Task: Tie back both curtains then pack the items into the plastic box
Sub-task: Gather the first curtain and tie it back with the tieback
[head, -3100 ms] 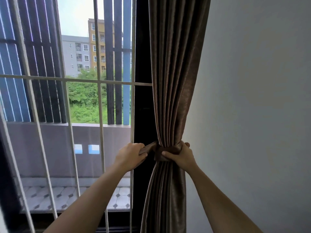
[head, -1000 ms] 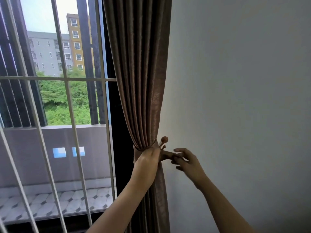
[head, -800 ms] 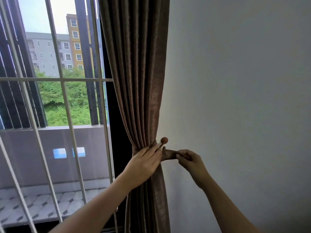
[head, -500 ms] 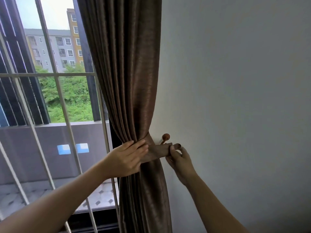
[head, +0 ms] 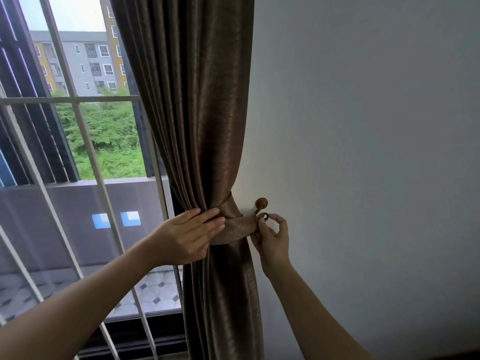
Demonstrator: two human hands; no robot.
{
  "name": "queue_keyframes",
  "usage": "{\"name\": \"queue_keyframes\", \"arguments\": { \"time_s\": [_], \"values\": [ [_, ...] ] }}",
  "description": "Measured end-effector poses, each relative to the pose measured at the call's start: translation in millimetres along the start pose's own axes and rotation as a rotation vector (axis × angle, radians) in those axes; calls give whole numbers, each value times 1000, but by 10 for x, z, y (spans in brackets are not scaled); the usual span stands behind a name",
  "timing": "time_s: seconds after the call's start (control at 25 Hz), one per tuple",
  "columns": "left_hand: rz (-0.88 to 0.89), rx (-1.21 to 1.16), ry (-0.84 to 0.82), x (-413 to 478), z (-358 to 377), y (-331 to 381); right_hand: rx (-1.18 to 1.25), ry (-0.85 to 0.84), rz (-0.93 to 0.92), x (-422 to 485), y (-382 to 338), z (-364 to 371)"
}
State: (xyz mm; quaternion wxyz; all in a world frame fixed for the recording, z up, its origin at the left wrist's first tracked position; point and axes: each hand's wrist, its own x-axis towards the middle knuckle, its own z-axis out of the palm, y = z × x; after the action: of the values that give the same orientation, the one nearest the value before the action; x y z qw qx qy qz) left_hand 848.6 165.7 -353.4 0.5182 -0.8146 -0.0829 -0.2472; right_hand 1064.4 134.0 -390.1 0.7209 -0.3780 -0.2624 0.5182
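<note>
Your two bare forearms enter from 7 o'clock and 5 o'clock and converge on the curtain's waist, just below the centre of the view.

Left grip (head: 187, 235): fingers straight and spread, laid flat against the gathered brown curtain (head: 197, 113) and over the left part of the tieback band (head: 236, 227); it presses and clasps nothing.

Right grip (head: 272, 240): at 3 o'clock of the left one, with thumb and forefinger pinching the small ring (head: 263, 216) at the band's free end while the other fingers curl loosely beneath.

The band, of the same brown cloth, wraps round the curtain's waist and runs towards 3 o'clock to the ring. Above it the folds fan up to 12 o'clock; below it they hang to 6 o'clock.

The ring sits at 6 o'clock of the round wooden knob of the wall hook (head: 261, 203), just beside its stem. Whether it is already over the hook cannot be told.

The plain pale wall (head: 363, 152) fills the view from 12 o'clock round to 5 o'clock, and the curtain's right edge lies against it.

Beyond, from 8 to 11 o'clock, white window bars (head: 85, 141) cross the glass. Behind them come a tiled balcony floor (head: 155, 292), a grey parapet (head: 78, 216), green shrubs (head: 111, 144) and, farthest off, apartment blocks (head: 85, 63).
</note>
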Motion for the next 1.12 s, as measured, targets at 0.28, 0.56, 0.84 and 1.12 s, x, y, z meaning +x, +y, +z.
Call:
{"name": "queue_keyframes", "arguments": {
  "time_s": [0.28,0.56,0.84,1.12],
  "values": [
    [-23,-26,16,31,-5,55,-194,-15,-15,165,174,-40],
    [-99,-5,10,46,-20,241,-994,45,-362,188,227,-75],
    [-807,-226,128,-23,-137,782,-1192,32,-629,238,307,-134],
    [-1161,-756,234,113,-206,929,-888,40,-352,187,181,-65]
  ]
}}
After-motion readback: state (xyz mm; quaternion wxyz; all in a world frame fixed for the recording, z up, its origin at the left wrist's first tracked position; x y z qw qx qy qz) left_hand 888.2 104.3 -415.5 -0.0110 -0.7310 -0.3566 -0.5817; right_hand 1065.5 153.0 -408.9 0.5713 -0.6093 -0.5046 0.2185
